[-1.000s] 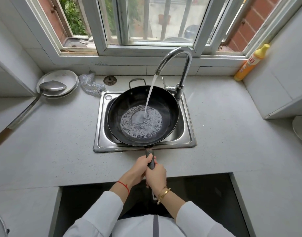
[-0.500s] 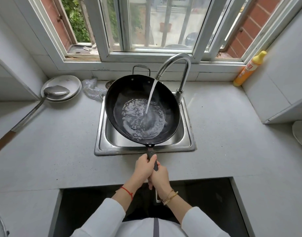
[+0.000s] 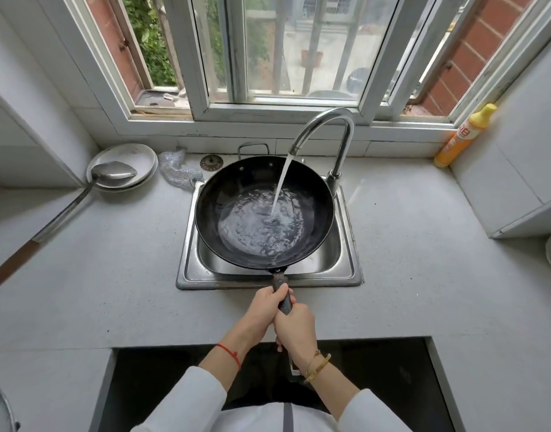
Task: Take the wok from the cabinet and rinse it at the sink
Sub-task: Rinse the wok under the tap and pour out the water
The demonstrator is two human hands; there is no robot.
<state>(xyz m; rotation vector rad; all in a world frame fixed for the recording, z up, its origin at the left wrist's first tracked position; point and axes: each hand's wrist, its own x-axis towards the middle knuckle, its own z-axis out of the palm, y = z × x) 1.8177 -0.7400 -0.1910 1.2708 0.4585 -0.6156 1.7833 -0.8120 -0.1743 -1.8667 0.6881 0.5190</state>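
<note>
A black wok (image 3: pixel 224 194) hangs over the steel sink (image 3: pixel 187 275), tilted a little, with water swirling in its bottom. The curved tap (image 3: pixel 339 126) pours a stream into it. Both hands grip the wok's long dark handle (image 3: pixel 282 291) at the sink's front edge. My left hand (image 3: pixel 263 310) holds it nearer the pan. My right hand (image 3: pixel 296 328) wraps it just behind. The handle's rear end is hidden under my hands.
White plates (image 3: pixel 134 157) with a long metal ladle (image 3: pixel 81 194) lie on the counter at left, next to a steel scourer (image 3: pixel 177 169) and a drain cover (image 3: pixel 209 162). An orange detergent bottle (image 3: pixel 461 135) stands at right. A dark open cutout (image 3: pixel 392 385) lies below my arms.
The wok was lifted off the sink and tilted, then lowered back towards level. The water in it has spread and is swirling. Both hands kept their grip on the handle.
</note>
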